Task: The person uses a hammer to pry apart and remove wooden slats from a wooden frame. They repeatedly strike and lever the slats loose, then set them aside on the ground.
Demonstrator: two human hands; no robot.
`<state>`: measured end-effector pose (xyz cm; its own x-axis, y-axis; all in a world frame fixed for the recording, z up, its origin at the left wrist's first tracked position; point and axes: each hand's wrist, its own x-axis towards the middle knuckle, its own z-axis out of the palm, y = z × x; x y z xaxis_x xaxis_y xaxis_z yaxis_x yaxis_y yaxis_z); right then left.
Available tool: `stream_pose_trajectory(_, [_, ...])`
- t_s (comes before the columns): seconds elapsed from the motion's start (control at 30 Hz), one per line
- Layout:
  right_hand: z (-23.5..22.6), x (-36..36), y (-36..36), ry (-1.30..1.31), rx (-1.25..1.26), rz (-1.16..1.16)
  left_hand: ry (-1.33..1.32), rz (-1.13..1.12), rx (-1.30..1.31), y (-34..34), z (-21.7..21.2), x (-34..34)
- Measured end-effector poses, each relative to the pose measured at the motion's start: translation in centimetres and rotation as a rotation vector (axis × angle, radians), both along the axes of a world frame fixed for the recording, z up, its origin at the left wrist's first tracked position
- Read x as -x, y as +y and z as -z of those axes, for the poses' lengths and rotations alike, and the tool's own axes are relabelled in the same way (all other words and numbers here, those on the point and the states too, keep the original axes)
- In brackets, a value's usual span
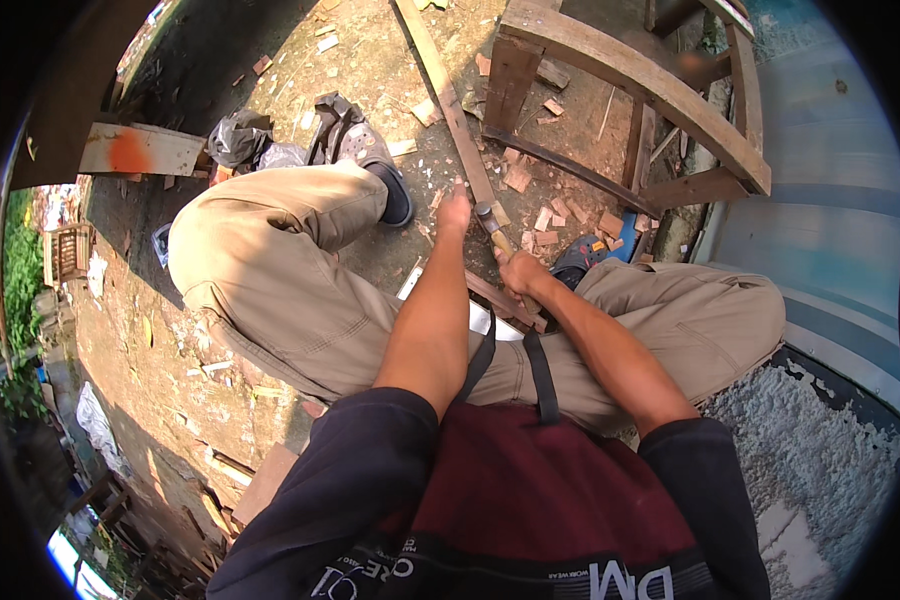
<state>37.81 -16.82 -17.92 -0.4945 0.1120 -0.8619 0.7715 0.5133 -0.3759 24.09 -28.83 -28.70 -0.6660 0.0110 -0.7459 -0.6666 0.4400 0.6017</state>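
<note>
While a wooden-handled metal hammer [500, 238] is gripped by the right hand [522, 274] at one end of a long brown wooden strip [451, 108], the left hand [454, 211] is curled alongside; its grasp cannot be told.

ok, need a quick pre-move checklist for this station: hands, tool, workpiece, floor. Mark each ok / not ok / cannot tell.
1. Tool held: ok. Right hand has its fingers around the handle of the hammer.
2. Left hand clear of the hammer's head: not ok, in my judgement; it sits close beside it.
3. Left-hand grip on the wooden strip: cannot tell. The hand is at its edge, but the fingers are too small to make out.
4. Strip's far end supported: cannot tell; it runs out at the top of the picture.
5. Ground clear: not ok. Wood offcuts lie scattered around the strip.
</note>
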Motion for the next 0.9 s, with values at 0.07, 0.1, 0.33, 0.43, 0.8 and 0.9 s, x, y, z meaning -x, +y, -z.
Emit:
stream_pose_trajectory(0.07, [1.4, -0.4, 1.0, 0.063, 0.000, 0.007, -0.027, -0.022, 0.303, 3.7, -6.0, -2.2])
stream_pose_trajectory(0.1, [2.0, -0.5, 0.5, 0.095, 0.014, -0.023, -0.105, -0.062, 0.259, 3.8, -5.4, -3.2])
stream_pose_trajectory(0.33, [-1.0, -0.2, 2.6, -0.065, 0.157, 0.154, -0.482, -0.113, -0.185, 3.6, -6.7, -6.0])
stream_pose_trajectory(0.43, [0.3, -1.7, 3.5, -0.073, 0.572, 0.550, -0.634, -0.150, -0.381, 3.5, -6.0, -7.4])
stream_pose_trajectory(0.8, [-2.5, -1.4, 0.6, -0.335, 0.727, 1.074, -1.011, -0.550, -0.776, 3.2, -0.9, -6.9])
stream_pose_trajectory(0.9, [-3.0, -0.3, 0.0, -0.347, 0.640, 1.075, -1.070, -0.535, -0.728, 3.2, -1.4, -5.8])
